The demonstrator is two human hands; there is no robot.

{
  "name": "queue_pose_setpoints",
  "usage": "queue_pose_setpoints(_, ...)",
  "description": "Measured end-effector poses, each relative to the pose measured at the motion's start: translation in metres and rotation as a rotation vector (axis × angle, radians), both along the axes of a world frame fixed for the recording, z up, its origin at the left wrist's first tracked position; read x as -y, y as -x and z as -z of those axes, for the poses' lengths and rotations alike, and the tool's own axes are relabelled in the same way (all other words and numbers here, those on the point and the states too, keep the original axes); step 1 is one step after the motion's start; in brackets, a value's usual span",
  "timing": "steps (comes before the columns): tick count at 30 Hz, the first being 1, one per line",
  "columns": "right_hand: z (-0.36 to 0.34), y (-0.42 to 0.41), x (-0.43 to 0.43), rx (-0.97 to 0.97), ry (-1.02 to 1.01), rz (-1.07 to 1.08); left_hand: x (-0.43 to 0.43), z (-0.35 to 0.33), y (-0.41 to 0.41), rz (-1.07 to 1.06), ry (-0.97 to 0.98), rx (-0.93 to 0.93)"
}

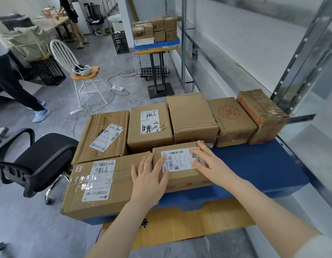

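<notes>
Now L hand, R hand on box.

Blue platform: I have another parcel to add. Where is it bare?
The largest bare patch of the blue platform lies right of the small labelled box under the left hand and right hand, in front of the red-stamped box and the taped box. The left half is crowded, boxes edge to edge in two rows.

"516-K20-00 030" on small box
</notes>
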State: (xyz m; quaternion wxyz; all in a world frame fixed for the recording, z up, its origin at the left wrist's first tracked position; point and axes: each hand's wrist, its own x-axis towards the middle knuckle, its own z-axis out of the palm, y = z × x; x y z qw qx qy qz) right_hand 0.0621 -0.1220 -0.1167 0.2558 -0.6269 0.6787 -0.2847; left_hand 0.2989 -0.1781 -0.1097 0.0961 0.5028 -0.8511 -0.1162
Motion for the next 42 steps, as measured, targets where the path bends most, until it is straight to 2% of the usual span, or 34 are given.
queue_pose_setpoints(4,-0.008,-0.006,-0.016,0.031,0.023,0.062,-0.005,-0.010,0.002,0.001,-0.052,-0.012)
queue_pose_setpoints(7,-0.024,0.006,-0.052,0.021,0.059,0.194,-0.016,-0.033,0.025,0.079,0.005,-0.026)
queue_pose_setpoints(9,-0.034,0.026,-0.093,0.001,0.071,0.347,-0.029,-0.054,0.060,0.219,0.044,-0.041)
queue_pose_setpoints(13,-0.051,0.067,-0.214,-0.096,0.093,0.704,-0.090,-0.088,0.153,0.628,0.120,-0.118)
queue_pose_setpoints(18,-0.072,0.065,-0.413,-0.145,0.064,1.150,-0.239,-0.088,0.241,1.111,0.104,-0.172)
queue_pose_setpoints(20,-0.085,0.043,-0.489,-0.178,0.088,1.310,-0.306,-0.084,0.251,1.271,0.055,-0.207)
queue_pose_setpoints(25,-0.111,-0.027,-0.655,-0.293,0.086,1.679,-0.463,-0.091,0.255,1.694,0.051,-0.447)
queue_pose_setpoints(27,-0.117,-0.057,-0.716,-0.310,0.102,1.802,-0.525,-0.099,0.250,1.745,0.081,-0.420)
queue_pose_setpoints(30,-0.120,-0.098,-0.812,-0.365,0.056,1.939,-0.622,-0.114,0.234,1.834,0.098,-0.171)
queue_pose_setpoints(32,-0.119,-0.123,-0.877,-0.364,0.032,2.023,-0.690,-0.114,0.224,1.885,0.131,-0.168)
queue_pose_setpoints(35,-0.114,-0.155,-0.973,-0.386,0.019,2.092,-0.793,-0.100,0.204,1.886,-0.002,-0.213)
queue_pose_setpoints(42,-0.127,-0.193,-1.151,-0.432,-0.048,2.096,-0.992,-0.092,0.163,1.946,-0.160,-0.187)
